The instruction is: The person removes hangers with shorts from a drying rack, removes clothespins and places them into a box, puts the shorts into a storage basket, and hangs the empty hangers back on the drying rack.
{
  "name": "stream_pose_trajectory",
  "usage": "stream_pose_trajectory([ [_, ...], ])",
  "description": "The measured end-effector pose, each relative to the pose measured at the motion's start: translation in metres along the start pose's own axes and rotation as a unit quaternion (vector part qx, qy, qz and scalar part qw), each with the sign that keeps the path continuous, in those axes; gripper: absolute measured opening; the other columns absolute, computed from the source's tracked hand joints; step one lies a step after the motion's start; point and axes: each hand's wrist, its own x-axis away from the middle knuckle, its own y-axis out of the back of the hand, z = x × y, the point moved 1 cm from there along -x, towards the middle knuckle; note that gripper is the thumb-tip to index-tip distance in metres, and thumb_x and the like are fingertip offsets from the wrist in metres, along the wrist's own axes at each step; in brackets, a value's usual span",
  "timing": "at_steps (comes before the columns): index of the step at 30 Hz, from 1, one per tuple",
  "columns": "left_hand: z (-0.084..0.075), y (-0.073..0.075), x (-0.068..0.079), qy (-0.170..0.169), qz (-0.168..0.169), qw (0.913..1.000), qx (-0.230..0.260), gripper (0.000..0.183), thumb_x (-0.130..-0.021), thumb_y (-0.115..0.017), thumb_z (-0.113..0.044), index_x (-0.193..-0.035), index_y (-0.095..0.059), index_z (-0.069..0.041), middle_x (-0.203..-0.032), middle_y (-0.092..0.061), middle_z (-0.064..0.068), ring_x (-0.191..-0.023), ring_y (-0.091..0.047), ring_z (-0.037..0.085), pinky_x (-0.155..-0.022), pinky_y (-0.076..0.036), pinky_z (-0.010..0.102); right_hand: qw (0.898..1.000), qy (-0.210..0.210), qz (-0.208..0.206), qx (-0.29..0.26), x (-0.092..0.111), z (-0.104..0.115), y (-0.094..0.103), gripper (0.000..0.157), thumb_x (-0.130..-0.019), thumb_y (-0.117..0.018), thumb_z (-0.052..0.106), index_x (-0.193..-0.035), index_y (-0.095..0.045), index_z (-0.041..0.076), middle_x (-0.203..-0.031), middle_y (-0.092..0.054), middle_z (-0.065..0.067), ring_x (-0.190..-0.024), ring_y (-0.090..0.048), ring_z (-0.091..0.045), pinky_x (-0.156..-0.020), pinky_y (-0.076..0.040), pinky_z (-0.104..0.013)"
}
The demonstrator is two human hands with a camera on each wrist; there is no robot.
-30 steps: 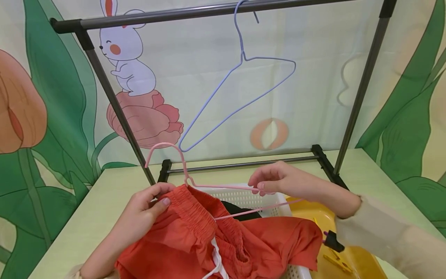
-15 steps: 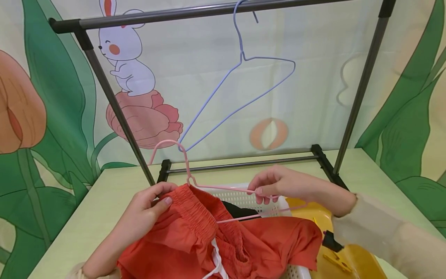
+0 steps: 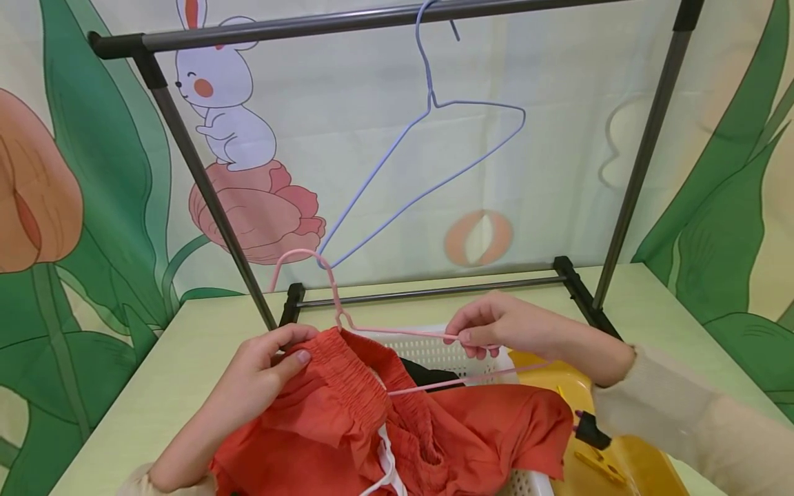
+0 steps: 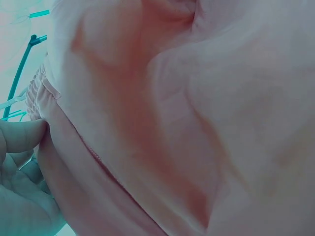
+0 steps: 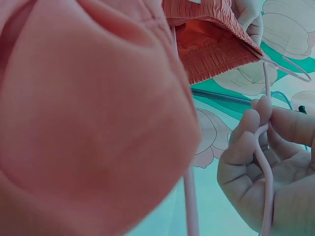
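Red shorts with a gathered elastic waistband and a white drawstring fill the lower middle of the head view. My left hand pinches one end of the waistband between thumb and fingers; the left wrist view shows the thumb against the cloth. A pink hanger has its neck at that end of the waistband, hook upward, with one side inside the shorts, hidden. Its other shoulder lies between the thumb and fingers of my right hand. In the right wrist view the pink wire runs across the palm.
A blue hanger hangs from the dark rack's top bar, behind the hands. Under the shorts stands a white perforated basket with black cloth in it. A yellow tray at right holds clips.
The pink hanger has shifted slightly right, its hook rising a little. My right fingers have resettled on the hanger's shoulder. The left hand keeps its hold on the waistband, almost still.
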Motion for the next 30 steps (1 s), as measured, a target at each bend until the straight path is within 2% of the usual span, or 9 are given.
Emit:
stream_pose_trajectory([
  [11,-0.001,0.0,0.0,-0.016,-0.012,0.9997,-0.011,0.021,-0.087,-0.053,-0.003,-0.106,-0.061,-0.009,-0.098,-0.064,0.006,-0.084,-0.059,0.012,-0.071,-0.05,0.019,1.0,0.019,-0.016,0.008,0.009,0.0,0.009,0.021,-0.089,-0.05,0.008,-0.099,-0.057,-0.009,-0.068,-0.054,0.0,-0.062,-0.05,-0.009,-0.055,-0.041,-0.021],
  [18,-0.002,0.0,0.001,-0.009,-0.018,0.9996,-0.022,0.021,-0.085,-0.054,-0.002,-0.103,-0.062,-0.01,-0.096,-0.065,0.005,-0.081,-0.061,0.014,-0.071,-0.05,0.02,0.999,0.014,-0.027,0.018,0.018,0.001,0.018,0.018,-0.089,-0.05,0.009,-0.098,-0.059,-0.004,-0.069,-0.054,0.0,-0.063,-0.05,-0.01,-0.055,-0.043,-0.02],
  [24,-0.002,0.001,0.001,-0.016,-0.027,0.9989,-0.034,0.02,-0.085,-0.056,-0.003,-0.101,-0.062,-0.012,-0.093,-0.065,0.003,-0.077,-0.059,0.01,-0.069,-0.05,0.021,0.999,0.01,-0.041,0.032,0.028,-0.001,0.027,0.02,-0.089,-0.052,0.013,-0.099,-0.059,-0.002,-0.07,-0.054,-0.003,-0.065,-0.051,-0.011,-0.056,-0.044,-0.022],
  [30,-0.002,0.001,0.0,-0.027,-0.042,0.9974,-0.052,0.02,-0.084,-0.058,-0.004,-0.1,-0.064,-0.012,-0.091,-0.066,0.001,-0.08,-0.056,0.008,-0.068,-0.048,0.021,0.997,0.021,-0.053,0.047,0.038,-0.003,0.035,0.021,-0.088,-0.053,0.015,-0.1,-0.059,-0.002,-0.07,-0.055,-0.001,-0.065,-0.052,-0.013,-0.057,-0.046,-0.023],
])
